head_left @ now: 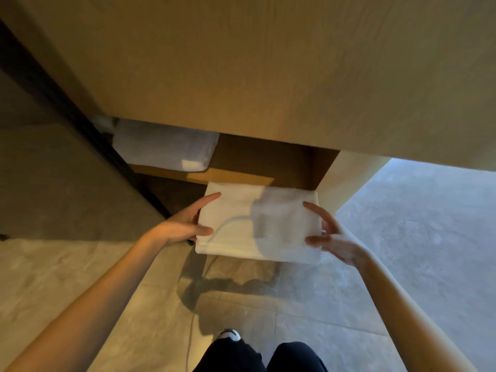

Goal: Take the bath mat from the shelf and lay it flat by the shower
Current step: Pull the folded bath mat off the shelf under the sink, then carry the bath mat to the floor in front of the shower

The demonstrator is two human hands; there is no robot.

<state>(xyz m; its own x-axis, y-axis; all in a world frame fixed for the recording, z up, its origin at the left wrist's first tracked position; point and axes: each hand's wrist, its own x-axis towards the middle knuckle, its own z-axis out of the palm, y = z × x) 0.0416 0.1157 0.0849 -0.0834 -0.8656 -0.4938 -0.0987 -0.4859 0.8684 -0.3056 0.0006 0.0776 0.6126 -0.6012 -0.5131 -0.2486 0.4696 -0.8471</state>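
A folded white bath mat [257, 224] sits in mid-air just in front of the low wooden shelf [236, 177], level and still folded. My left hand [185, 224] grips its left edge, thumb on top and fingers underneath. My right hand [330, 234] holds its right edge the same way, with the fingers spread along the side. The mat's far edge is close to the shelf's front lip.
A second folded white towel [163, 149] lies at the left of the shelf, under the wooden counter [268, 63]. A dark door frame [88, 124] runs diagonally at the left. Tiled floor [402, 224] spreads below, with my legs and a shoe [228, 335] at the bottom.
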